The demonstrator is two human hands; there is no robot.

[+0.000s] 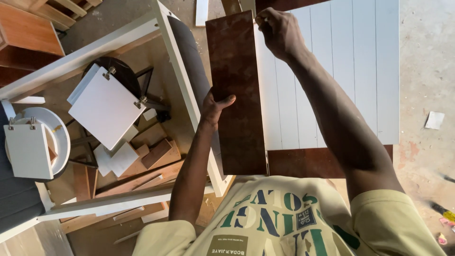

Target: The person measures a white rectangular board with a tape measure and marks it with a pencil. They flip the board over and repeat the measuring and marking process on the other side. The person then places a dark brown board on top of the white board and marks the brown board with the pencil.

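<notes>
A long dark brown glossy board [237, 90] runs lengthwise away from me, lying along the left edge of a white grooved panel [341, 71]. My left hand [213, 106] grips the board's left edge about midway, thumb on top. My right hand [279, 31] is closed at the board's far right corner, pinching that corner. Whether it also holds something small there cannot be seen. A reddish brown surface [308, 161] shows under the white panel's near edge.
A white frame [189, 95] lies to the left, with wood offcuts [151, 156] and white hinged door panels [106, 106] inside it. Another white hinged piece [28, 149] rests on a round white form at far left. Concrete floor [426, 71] with scraps lies right.
</notes>
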